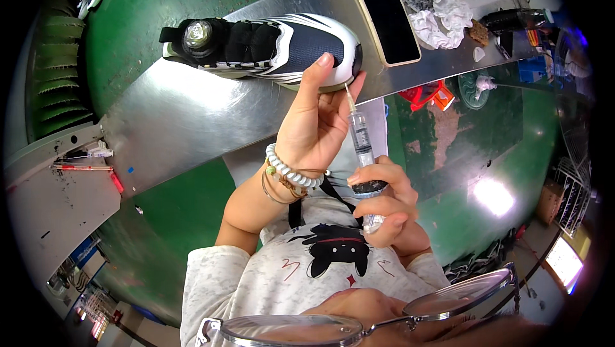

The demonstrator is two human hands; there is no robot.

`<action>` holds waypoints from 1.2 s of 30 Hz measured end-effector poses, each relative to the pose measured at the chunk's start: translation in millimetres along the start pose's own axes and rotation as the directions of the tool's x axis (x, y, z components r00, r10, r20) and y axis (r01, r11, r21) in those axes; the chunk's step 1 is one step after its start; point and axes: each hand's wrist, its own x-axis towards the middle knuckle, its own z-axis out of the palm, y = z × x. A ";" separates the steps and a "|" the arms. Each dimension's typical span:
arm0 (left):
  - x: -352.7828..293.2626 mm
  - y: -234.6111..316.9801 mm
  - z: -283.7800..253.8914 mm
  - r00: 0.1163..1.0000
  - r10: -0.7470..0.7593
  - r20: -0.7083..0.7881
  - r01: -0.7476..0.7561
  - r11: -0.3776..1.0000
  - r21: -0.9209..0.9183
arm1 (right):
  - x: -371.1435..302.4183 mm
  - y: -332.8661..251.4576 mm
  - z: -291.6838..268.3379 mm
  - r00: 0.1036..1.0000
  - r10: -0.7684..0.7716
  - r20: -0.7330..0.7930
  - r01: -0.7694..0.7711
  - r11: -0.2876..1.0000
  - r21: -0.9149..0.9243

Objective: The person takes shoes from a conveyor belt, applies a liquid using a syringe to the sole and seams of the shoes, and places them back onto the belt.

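Observation:
A dark blue and white sneaker [314, 44] lies lengthwise on the metal bench, toe to the right. My left hand [312, 123] grips its toe, thumb on the upper and fingers at the sole's near edge. Between the fingers of my right hand [389, 199] is a clear syringe [360, 134], tilted up toward the shoe. Its thin needle tip meets, or comes very close to, the sole edge at the toe. A shiny, see-through rounded piece [196, 34] sits in the shoe's opening.
On the metal bench [160, 123], a phone [387, 21] lies beside the toe, with crumpled white paper [445, 20] and a dark bottle [517, 20] farther right. A red basket [424, 94] is below the bench edge. Pens [83, 167] lie at the left.

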 end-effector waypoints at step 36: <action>-46.9 274.3 -159.7 0.488 0.823 0.290 -0.560 0.041 0.827 | 40.9 135.8 -49.0 0.882 0.211 -0.421 -0.168 0.976 0.138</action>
